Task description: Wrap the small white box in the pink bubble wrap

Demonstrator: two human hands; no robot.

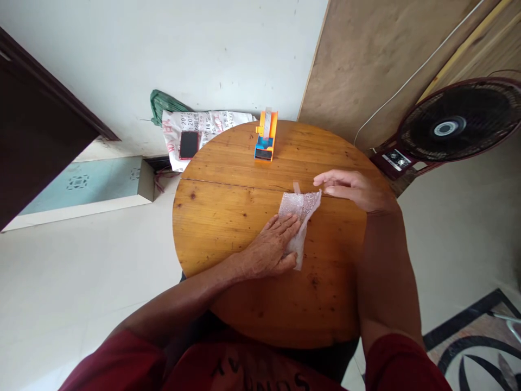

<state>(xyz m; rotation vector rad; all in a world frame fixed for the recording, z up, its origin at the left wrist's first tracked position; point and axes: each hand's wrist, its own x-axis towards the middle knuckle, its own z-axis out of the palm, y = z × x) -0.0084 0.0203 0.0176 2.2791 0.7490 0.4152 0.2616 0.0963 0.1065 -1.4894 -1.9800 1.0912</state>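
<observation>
Bubble-wrap packet (304, 209) – whitish, folded, lying flat on the round wooden desk (228, 217), slightly toward 1 o'clock from the desk's centre.

Left hand (271, 248): palm down on the lower half of the packet. Its fingers (287, 225) are straight, close together and pressed flat on the wrap, not curled round it.

Right hand (354, 187): at 2 o'clock from the packet, resting low over the desk. Its fingers (325, 178) are stretched out nearly straight and closed on nothing. The tips sit just beside the packet's upper right corner – cannot tell whether they touch it.

Tape strip (297, 187): a short pale piece standing up from the packet's top edge, at 12 o'clock from the left hand.

Tape dispenser (266, 138): orange and blue, upright near the desk's rim at 12 o'clock, well apart from both hands.

Off the desk, at 10 o'clock: a phone (189, 144), dark, lying on a printed sack (215, 122).

Off the desk, at 2 o'clock: a fan (456, 127) with a dark grille.
</observation>
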